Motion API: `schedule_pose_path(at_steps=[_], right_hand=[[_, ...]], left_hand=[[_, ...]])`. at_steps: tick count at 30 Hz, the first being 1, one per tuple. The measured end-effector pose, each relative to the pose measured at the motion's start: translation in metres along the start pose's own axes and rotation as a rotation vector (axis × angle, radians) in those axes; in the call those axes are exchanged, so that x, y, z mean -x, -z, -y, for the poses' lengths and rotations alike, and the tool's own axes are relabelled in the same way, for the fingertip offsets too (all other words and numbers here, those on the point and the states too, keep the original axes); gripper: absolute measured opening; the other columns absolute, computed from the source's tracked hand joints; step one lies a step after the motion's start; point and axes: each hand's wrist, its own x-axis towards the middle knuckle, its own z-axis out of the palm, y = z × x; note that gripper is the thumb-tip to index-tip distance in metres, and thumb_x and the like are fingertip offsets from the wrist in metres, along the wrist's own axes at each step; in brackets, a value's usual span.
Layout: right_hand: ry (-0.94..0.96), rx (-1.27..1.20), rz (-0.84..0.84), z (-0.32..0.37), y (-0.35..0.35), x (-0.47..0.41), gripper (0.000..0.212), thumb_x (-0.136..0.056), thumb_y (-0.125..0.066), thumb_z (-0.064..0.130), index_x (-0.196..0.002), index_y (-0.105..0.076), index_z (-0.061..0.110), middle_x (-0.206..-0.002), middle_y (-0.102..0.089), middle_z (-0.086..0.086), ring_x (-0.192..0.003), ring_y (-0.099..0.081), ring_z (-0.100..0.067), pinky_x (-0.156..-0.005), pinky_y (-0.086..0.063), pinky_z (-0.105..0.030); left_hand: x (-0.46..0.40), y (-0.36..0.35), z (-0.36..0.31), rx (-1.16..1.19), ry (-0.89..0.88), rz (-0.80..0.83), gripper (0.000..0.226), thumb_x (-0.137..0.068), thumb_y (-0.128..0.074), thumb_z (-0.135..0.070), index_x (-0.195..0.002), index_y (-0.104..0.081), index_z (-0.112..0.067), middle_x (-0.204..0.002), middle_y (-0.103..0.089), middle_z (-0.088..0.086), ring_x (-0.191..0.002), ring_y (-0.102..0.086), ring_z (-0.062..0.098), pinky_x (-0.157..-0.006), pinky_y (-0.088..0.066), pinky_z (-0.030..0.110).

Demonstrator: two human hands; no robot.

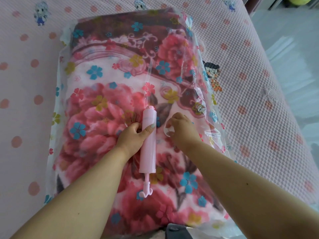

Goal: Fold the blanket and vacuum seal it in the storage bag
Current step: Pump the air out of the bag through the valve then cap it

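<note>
A folded blanket (107, 107) with red and pink roses lies inside a clear storage bag (200, 94) printed with small blue, yellow and red flowers. The bag rests on the bed. A pink hand pump (148, 144) lies lengthwise on top of the bag, its handle toward me. My left hand (133, 136) is wrapped around the pump's barrel. My right hand (183, 129) sits just right of the pump, fingers pinched on a round clear valve cap (168, 131) on the bag's surface.
The bed is covered by a pink textured mattress cover (259, 83) with dots and cartoon figures. Its right edge drops to a pale floor (293, 40). A dark object (176, 230) shows at the bottom edge near me.
</note>
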Motion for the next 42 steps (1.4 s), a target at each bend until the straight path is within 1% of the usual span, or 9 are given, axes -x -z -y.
schedule_pose_path(at_steps=[6,12,19,22,24,30,35,38,42], right_hand=[[-0.111,-0.248,-0.321,-0.027,0.026,0.019,0.019,-0.081,-0.075,0.025,-0.089,-0.065,0.011,-0.091,-0.059,0.002,-0.076,-0.054,-0.017,-0.065,-0.039,-0.027],[-0.888,-0.768,-0.638,-0.129,0.045,0.037,0.019,-0.088,-0.067,0.036,-0.085,-0.064,0.018,-0.074,-0.07,-0.004,-0.063,-0.067,-0.013,-0.06,-0.052,-0.029],[-1.188,-1.013,-0.493,-0.219,0.019,0.073,0.008,-0.092,-0.063,0.022,-0.09,-0.064,0.014,-0.057,-0.069,0.004,-0.064,-0.069,-0.011,-0.068,-0.054,-0.028],[-1.201,-0.923,-0.412,-0.23,0.02,0.078,0.025,-0.092,-0.064,0.016,-0.115,-0.065,0.007,-0.086,-0.067,-0.001,-0.073,-0.068,-0.012,-0.058,-0.046,-0.017],[-1.223,-0.842,-0.399,-0.236,0.017,0.083,0.03,-0.09,-0.065,0.013,-0.12,-0.063,0.011,-0.11,-0.065,-0.003,-0.095,-0.065,-0.022,-0.072,-0.051,-0.022],[-1.073,-0.625,-0.571,-0.193,0.029,0.082,0.021,-0.086,-0.057,0.016,-0.104,-0.067,0.018,-0.099,-0.07,-0.006,-0.088,-0.065,-0.026,-0.079,-0.055,-0.038],[-0.292,-0.638,-0.417,-0.08,0.042,0.07,0.031,-0.083,-0.067,0.006,-0.105,-0.059,0.026,-0.08,-0.058,0.008,-0.062,-0.052,-0.007,-0.06,-0.046,-0.026],[0.104,-0.508,-0.082,-0.043,0.045,0.067,0.057,-0.078,-0.065,0.002,-0.13,-0.054,0.023,-0.113,-0.058,0.005,-0.084,-0.061,-0.009,-0.075,-0.05,-0.021],[0.297,-0.573,-0.013,-0.015,0.061,0.061,0.07,-0.07,-0.07,0.031,-0.136,-0.05,0.02,-0.133,-0.05,0.005,-0.118,-0.05,-0.009,-0.094,-0.04,-0.013]], left_hand=[[0.003,-0.001,-0.001,0.011,0.008,-0.009,0.049,-0.075,-0.062,-0.07,-0.083,-0.06,-0.022,-0.079,-0.064,-0.007,-0.07,-0.06,0.012,-0.06,-0.043,0.026],[0.002,-0.003,-0.002,-0.055,0.013,-0.079,0.07,-0.054,-0.048,-0.084,-0.081,-0.062,-0.021,-0.078,-0.067,-0.005,-0.073,-0.064,0.017,-0.066,-0.052,0.035],[0.006,-0.019,-0.016,-0.19,-0.01,-0.202,0.048,-0.082,-0.06,-0.063,-0.079,-0.058,-0.015,-0.073,-0.062,-0.001,-0.064,-0.056,0.016,-0.054,-0.039,0.028],[0.006,-0.024,-0.02,-0.202,-0.011,-0.224,0.049,-0.086,-0.06,-0.057,-0.077,-0.056,-0.009,-0.069,-0.06,0.002,-0.062,-0.053,0.019,-0.052,-0.035,0.028],[0.004,-0.025,-0.019,-0.212,0.003,-0.216,0.053,-0.084,-0.059,-0.061,-0.077,-0.056,-0.009,-0.07,-0.061,0.003,-0.063,-0.055,0.022,-0.054,-0.037,0.029],[0.011,-0.022,-0.027,-0.143,0.033,-0.188,0.053,-0.083,-0.061,-0.061,-0.073,-0.057,-0.009,-0.067,-0.06,0.003,-0.06,-0.053,0.022,-0.053,-0.038,0.029],[0.017,-0.017,-0.054,0.189,0.054,-0.207,0.054,-0.076,-0.066,-0.06,-0.085,-0.066,-0.007,-0.072,-0.065,0.004,-0.065,-0.059,0.021,-0.065,-0.047,0.035],[0.021,-0.015,-0.074,0.561,0.227,-0.116,0.043,-0.084,-0.067,-0.048,-0.109,-0.063,-0.013,-0.082,-0.069,0.004,-0.061,-0.065,0.015,-0.053,-0.048,0.025],[0.032,-0.016,-0.092,0.831,0.462,0.049,0.034,-0.085,-0.065,-0.05,-0.075,-0.062,-0.018,-0.057,-0.05,0.0,-0.04,-0.044,0.007,-0.035,-0.032,0.013]])
